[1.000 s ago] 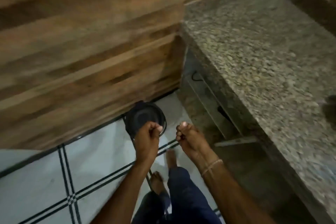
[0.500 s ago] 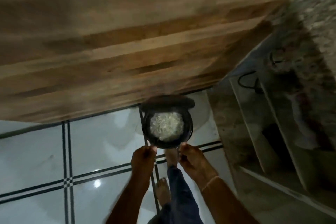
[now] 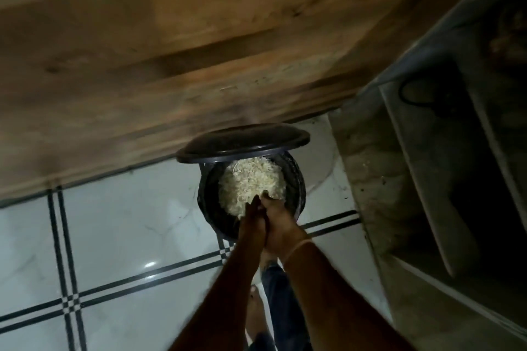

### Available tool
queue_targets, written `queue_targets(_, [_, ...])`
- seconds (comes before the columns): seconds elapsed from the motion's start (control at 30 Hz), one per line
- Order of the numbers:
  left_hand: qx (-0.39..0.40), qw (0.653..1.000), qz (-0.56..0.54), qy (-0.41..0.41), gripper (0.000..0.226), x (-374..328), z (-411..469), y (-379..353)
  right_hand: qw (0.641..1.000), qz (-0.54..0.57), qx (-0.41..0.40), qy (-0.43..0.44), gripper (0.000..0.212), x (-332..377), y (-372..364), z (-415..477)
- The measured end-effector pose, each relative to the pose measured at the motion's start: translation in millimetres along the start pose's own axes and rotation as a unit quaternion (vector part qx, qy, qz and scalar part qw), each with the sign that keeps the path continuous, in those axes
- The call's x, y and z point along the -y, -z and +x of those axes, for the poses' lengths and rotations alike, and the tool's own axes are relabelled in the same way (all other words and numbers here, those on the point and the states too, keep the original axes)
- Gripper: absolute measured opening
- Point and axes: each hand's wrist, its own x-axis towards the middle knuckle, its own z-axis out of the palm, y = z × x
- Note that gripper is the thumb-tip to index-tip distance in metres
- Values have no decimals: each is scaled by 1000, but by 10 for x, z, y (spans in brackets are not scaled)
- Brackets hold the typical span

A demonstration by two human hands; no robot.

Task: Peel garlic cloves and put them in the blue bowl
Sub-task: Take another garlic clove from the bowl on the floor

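A black bin (image 3: 300, 188) stands on the floor with its lid (image 3: 242, 140) tipped up at the back. Inside it lies a heap of pale garlic peels (image 3: 251, 179). My left hand (image 3: 251, 222) and my right hand (image 3: 281, 225) are pressed palm to palm over the bin's near rim, fingers pointing down at the peels. Motion blur hides whether anything is between the palms. No blue bowl or garlic clove shows in this view.
Behind the bin runs a wooden panel wall (image 3: 199, 65). A stone counter support with dark shelves (image 3: 427, 179) rises at the right. White floor tiles with black lines (image 3: 114, 236) spread to the left. My bare foot (image 3: 253, 313) stands just below the bin.
The view has dropped closer to the bin, whose lid has swung up and bared the peels. Both hands went from apart and fisted to joined together over the bin.
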Motion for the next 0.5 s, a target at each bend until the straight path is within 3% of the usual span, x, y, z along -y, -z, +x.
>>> queue_targets(0.13, [92, 994, -26, 56, 34, -159, -728, 47, 982, -146, -65, 102, 67, -199, 59, -487])
queue_targets(0.2, [115, 993, 14, 21, 29, -226, -1287, 22, 985, -131, -45, 98, 49, -261, 244, -739])
queue_targets(0.27, [115, 982, 137, -60, 31, -215, -1937, 28, 990, -92, -26, 107, 24, -74, 248, -1522])
queue_targets(0.37, [76, 929, 304, -195, 30, -168, -2770, 110, 972, -87, -38, 214, 22, 100, 405, -2695])
queue_targets(0.5, [79, 800, 467, -367, 53, -33, -3660, -27, 917, -124, -82, 369, 22, -63, 885, -3954])
